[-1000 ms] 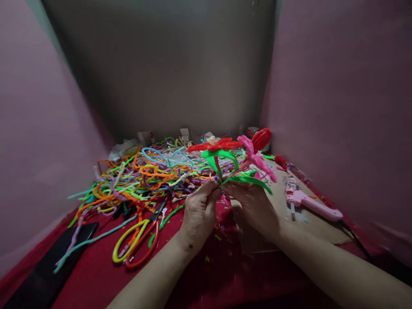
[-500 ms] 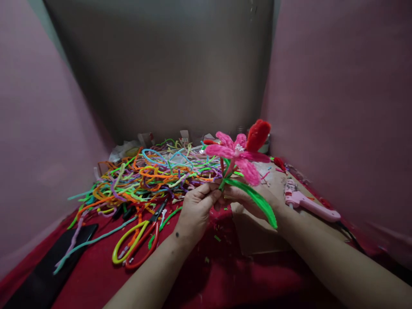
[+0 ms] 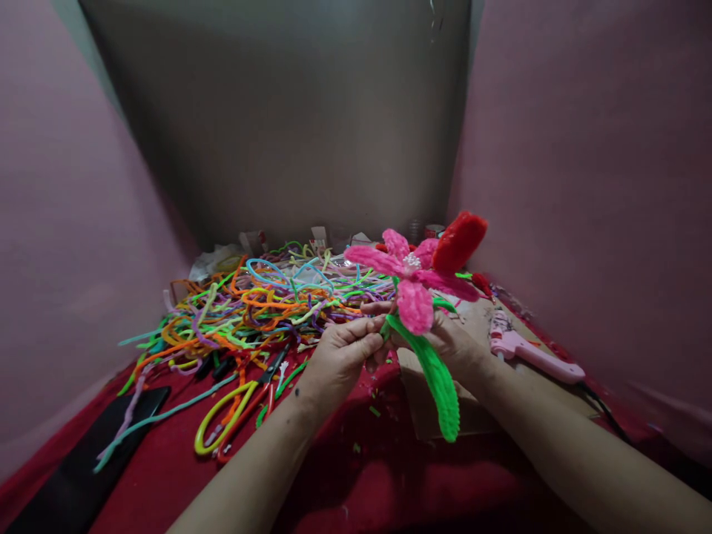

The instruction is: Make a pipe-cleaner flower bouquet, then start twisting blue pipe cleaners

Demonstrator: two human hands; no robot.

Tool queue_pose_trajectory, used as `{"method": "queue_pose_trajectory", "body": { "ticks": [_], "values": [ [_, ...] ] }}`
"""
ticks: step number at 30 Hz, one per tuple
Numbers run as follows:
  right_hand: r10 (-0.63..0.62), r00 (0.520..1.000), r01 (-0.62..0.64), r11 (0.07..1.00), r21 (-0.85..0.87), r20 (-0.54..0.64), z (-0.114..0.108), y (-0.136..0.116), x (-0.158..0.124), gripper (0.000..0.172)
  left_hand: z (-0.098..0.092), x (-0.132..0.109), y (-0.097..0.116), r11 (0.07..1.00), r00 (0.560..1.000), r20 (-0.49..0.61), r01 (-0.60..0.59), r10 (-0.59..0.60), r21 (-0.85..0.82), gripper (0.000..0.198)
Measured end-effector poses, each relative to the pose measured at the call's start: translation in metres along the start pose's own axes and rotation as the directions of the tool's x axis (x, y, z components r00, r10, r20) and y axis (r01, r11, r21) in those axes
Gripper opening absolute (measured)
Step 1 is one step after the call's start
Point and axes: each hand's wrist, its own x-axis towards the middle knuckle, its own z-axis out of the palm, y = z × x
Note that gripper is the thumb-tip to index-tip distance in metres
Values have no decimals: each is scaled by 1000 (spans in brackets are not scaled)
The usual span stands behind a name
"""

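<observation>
Counting from the middle of the view, a red cloth (image 3: 367,482) spread at six o'clock. A flat black thing (image 3: 67,471) lay at eight o'clock, and scissors (image 3: 274,366) with yellow and red handles lay between seven and eight. Near six o'clock, the left hand (image 3: 345,356) pinched the green stem (image 3: 386,331) of a fuzzy flower bunch (image 3: 416,304) in its fingers. The right hand (image 3: 453,341) was at four o'clock, partly behind the bunch; I could not tell if it held on. The bunch was up in the air near three o'clock. Its long green leaf (image 3: 437,378) hung between four and five; its red bud (image 3: 460,241) poked out between two and three. A pink glue gun (image 3: 537,357) lay on brown board (image 3: 431,404) at four o'clock. A messy heap of bright fuzzy sticks (image 3: 272,302) lay near nine. A grey wall (image 3: 294,133) stood at twelve.
</observation>
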Motion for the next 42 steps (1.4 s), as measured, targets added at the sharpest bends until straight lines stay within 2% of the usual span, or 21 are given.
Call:
{"method": "queue_pose_trajectory", "body": {
  "ticks": [2,7,9,11,13,14,16,18,20,23,25,27,30,33,35,38,42],
  "values": [
    [27,999,-27,1000,2,-24,0,3,0,19,-1,0,2,999,999,-2,42,-42,-8,21],
    [1,979,3,1000,22,-202,7,12,-2,21,1,1,4,983,985,-26,170,-172,-63,18],
    [-9,967,16,1000,24,-254,13,13,-2,23,4,2,3,979,983,-47,173,-179,-108,17],
    [-15,957,24,999,27,-291,17,13,-1,24,8,4,1,981,988,-66,131,-141,-141,17],
    [-11,949,26,999,44,-314,22,13,0,23,12,4,-1,991,991,-119,39,-54,-127,15],
    [-3,946,25,998,62,-323,24,13,1,21,14,3,-2,997,987,-162,-18,5,-80,14],
    [6,940,33,993,109,-341,29,13,2,18,16,0,-4,984,958,-242,-130,157,121,8],
    [5,932,55,986,156,-362,34,13,2,13,16,-3,-7,894,914,-249,-206,322,399,3],
    [3,918,73,982,176,-398,38,13,2,9,14,-6,-12,734,878,-164,-260,450,627,10],
    [1,891,78,985,155,-454,42,13,1,9,10,-7,-18,511,837,-27,-308,547,802,19],
    [-34,884,88,992,95,-467,43,11,1,8,9,-7,-20,454,831,-8,-295,556,841,17],
    [-101,884,113,994,-3,-457,43,9,1,9,11,-8,-18,491,847,-46,-262,529,831,11],
    [-181,872,123,980,-153,-456,42,5,0,11,17,-8,-13,662,880,-136,-232,455,713,7],
    [-140,896,69,981,-179,-421,40,1,-2,15,22,-7,-7,860,913,-213,-221,349,461,6],
    [-95,927,47,989,-140,-362,37,-1,-4,21,24,-6,-4,939,944,-217,-178,247,296,7],
    [-60,951,32,995,-95,-303,32,-5,-5,24,23,-6,-1,985,976,-179,-96,121,142,12],
    [-61,955,45,997,-59,-289,23,-5,1,19,20,-6,0,996,996,-88,-7,0,-87,11]
  ]
}}
